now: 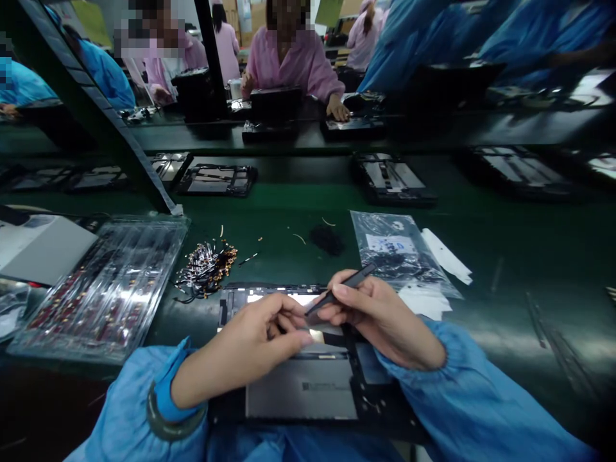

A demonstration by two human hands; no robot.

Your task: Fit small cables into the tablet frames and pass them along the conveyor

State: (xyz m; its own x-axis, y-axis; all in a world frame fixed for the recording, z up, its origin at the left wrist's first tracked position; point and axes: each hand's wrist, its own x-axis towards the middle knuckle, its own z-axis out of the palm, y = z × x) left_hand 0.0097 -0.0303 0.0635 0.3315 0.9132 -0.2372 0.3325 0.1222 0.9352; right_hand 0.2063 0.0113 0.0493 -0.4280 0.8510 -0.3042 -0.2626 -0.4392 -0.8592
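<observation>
right hand (385, 317): fingers pinching tweezers (342, 287), long axis slanting down-left | tip meets left hand (262, 340) fingers, pressed together over device (301, 385) | both hands equally near

This is an electronics assembly line in a factory. A long green conveyor belt (481, 231) carries opened devices (217, 179) in a row, and workers in pink and blue smocks (298, 64) sit along its far side. A clear tray of parts (103, 289), a heap of small connectors (206, 266) and plastic bags (397, 253) lie on the bench.
</observation>
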